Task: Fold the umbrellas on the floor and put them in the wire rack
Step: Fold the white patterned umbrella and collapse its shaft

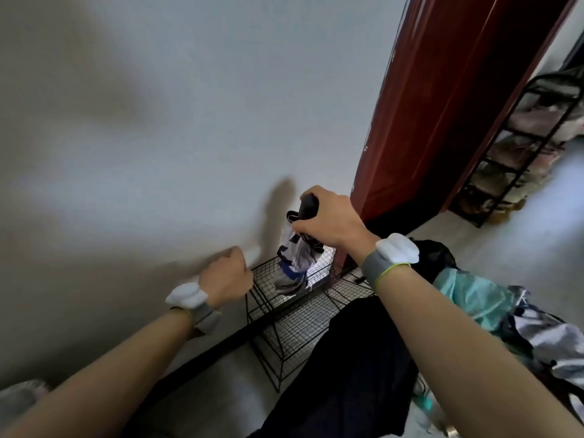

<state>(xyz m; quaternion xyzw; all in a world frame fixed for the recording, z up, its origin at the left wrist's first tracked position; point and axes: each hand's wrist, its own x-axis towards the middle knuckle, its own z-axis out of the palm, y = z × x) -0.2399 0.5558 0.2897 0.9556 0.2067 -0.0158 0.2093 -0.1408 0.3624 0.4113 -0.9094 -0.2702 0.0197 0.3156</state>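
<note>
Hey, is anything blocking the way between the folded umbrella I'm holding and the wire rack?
Nothing visible does. The right hand grips the folded umbrella by its handle, its lower end inside the open top of the wire rack. The left hand is beside the rack's rim, not over the opening.

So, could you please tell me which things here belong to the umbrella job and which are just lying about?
Job: folded umbrella, gripped by right hand; wire rack; teal umbrella and grey patterned umbrella on the floor.
Lying about: shoe shelf; red door.
</note>
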